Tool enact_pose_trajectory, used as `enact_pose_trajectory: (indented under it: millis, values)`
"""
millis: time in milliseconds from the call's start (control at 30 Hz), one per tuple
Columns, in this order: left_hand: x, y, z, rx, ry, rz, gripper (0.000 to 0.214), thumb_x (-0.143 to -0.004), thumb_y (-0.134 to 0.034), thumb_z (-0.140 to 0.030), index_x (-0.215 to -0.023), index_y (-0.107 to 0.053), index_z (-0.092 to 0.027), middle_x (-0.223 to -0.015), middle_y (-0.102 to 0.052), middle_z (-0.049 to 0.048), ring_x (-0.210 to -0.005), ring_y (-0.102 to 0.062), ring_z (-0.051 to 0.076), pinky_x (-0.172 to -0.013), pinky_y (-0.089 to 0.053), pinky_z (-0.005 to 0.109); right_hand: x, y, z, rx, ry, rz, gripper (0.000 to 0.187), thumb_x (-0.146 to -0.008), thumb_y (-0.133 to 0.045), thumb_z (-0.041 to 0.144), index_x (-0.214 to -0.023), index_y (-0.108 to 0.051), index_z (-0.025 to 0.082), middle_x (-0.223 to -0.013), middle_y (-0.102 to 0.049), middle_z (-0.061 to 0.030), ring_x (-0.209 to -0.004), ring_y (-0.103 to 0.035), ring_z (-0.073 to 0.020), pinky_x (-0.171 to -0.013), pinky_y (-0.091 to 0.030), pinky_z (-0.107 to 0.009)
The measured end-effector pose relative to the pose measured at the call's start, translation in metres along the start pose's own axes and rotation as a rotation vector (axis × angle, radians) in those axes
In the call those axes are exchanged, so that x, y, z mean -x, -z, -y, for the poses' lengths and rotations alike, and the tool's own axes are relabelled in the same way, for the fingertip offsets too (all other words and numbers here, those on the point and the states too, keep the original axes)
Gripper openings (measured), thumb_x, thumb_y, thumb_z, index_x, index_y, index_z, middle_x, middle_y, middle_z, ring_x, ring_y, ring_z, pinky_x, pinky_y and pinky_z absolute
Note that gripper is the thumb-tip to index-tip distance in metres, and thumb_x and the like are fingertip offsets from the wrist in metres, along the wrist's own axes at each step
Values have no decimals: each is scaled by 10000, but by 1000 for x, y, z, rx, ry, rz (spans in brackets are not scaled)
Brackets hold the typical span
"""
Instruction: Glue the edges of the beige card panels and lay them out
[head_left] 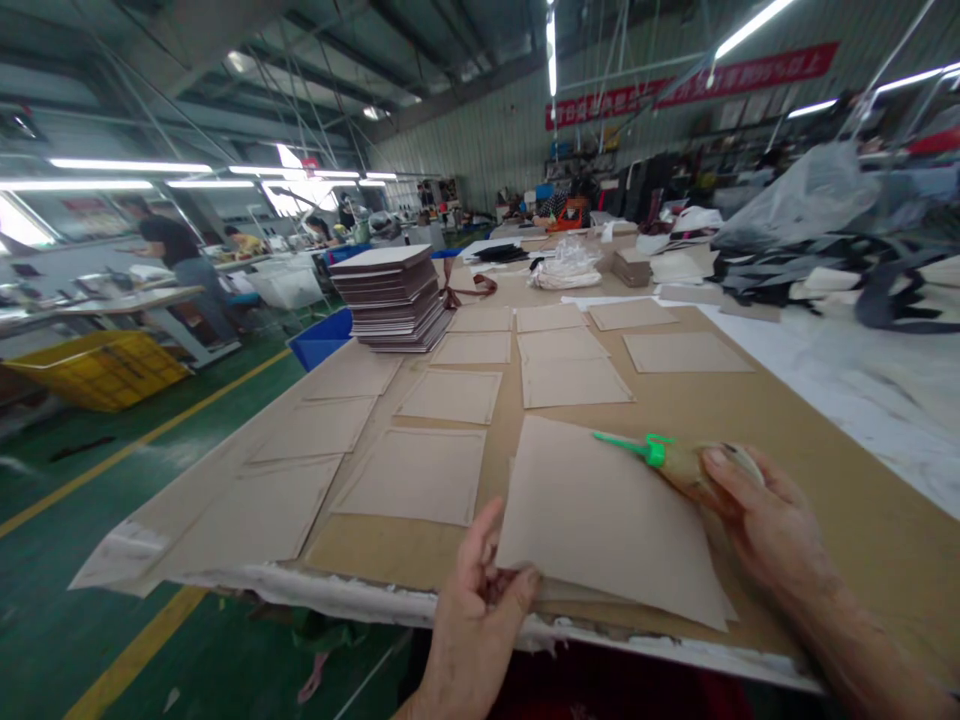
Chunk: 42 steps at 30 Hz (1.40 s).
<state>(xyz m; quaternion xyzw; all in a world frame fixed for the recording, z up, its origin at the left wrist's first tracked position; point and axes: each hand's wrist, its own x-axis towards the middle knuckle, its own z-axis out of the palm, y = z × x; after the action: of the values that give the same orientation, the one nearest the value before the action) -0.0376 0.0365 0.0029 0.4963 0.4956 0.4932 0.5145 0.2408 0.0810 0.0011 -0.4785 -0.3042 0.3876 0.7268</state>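
My left hand pinches the near corner of a tan cardboard sheet that lies tilted on top of other sheets at the table's front edge. My right hand is closed around a glue bottle with a green nozzle, whose tip points left over the sheet's far edge. Several more tan square sheets lie flat in rows across the brown table top.
A stack of dark boards stands at the far left of the table. White paper and piles of dark and pale material fill the right side. Beyond the left edge are a blue bin, a yellow crate and a person at another bench.
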Motion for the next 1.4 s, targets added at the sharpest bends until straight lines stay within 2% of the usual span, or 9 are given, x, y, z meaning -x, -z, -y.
enact_pose_trajectory:
  millis: [100, 167, 267, 500, 600, 900, 1133, 1200, 1400]
  values:
    - [-3, -8, -7, 245, 84, -13, 803, -763, -740, -289, -1433, -310, -182, -980, -693, 72, -793, -665, 165, -775, -534, 286, -3, 1, 5, -37, -21, -34, 400, -569, -890, 399, -774, -641, 163, -728, -601, -9, -618, -538, -123, -517, -486, -167]
    - [-5, -14, -8, 312, 187, -9, 507, -753, -761, -317, -1175, -573, -108, -828, -680, 54, -726, -645, 147, -712, -536, 256, -2, -1, 7, -44, -29, -28, 402, -563, -891, 404, -760, -638, 162, -733, -600, -9, -622, -535, -122, -519, -485, -171]
    - [-4, -25, -9, 417, 315, -3, 324, -722, -789, -354, -824, -651, -79, -782, -646, 61, -670, -602, 134, -664, -561, 283, 4, -5, 9, -51, -50, -5, 403, -562, -887, 412, -751, -634, 161, -730, -597, -7, -622, -529, -116, -521, -473, -170]
    - [5, -43, -10, 472, 555, -60, 300, -797, -722, -246, -1018, -587, -96, -985, -692, 140, -679, -646, 159, -560, -568, 257, 6, 2, 21, -77, 22, -28, 341, -609, -847, 401, -735, -614, 186, -769, -555, -2, -682, -517, -128, -577, -468, -202]
    - [10, -46, -11, 475, 622, -73, 300, -833, -685, -279, -1050, -559, -114, -891, -711, 124, -635, -654, 157, -519, -553, 231, 8, 13, 29, 17, 112, -31, 293, -688, -789, 437, -747, -599, 222, -732, -526, 6, -626, -488, -145, -541, -438, -247]
    - [23, -58, -9, 560, 679, -22, 253, -844, -659, -235, -1045, -603, -92, -932, -714, 127, -625, -654, 128, -549, -562, 204, 33, 8, 59, 861, 418, 165, 356, -817, -565, 610, -1037, -618, 335, -1030, -615, -33, -893, -559, -334, -735, -449, -479]
    - [26, -62, -6, 542, 841, 73, 306, -908, -551, -319, -1027, -631, -49, -907, -713, 168, -652, -677, 148, -496, -522, 169, 24, 3, 64, 946, 412, 204, 397, -847, -492, 655, -1055, -579, 329, -999, -617, -37, -893, -567, -352, -716, -445, -484]
    - [26, -63, -6, 516, 872, 105, 345, -933, -498, -343, -1007, -638, -36, -908, -709, 180, -648, -673, 140, -498, -518, 167, 24, 0, 66, 937, 386, 290, 385, -853, -502, 653, -1053, -584, 335, -977, -623, -21, -846, -582, -320, -673, -459, -443]
    - [29, -69, -3, 472, 880, 129, 319, -928, -500, -308, -1103, -586, -56, -892, -694, 149, -659, -679, 146, -511, -518, 181, 41, -28, 60, 905, 394, 819, 247, -947, -510, 494, -1080, -564, 293, -995, -608, 6, -850, -585, -207, -694, -461, -312]
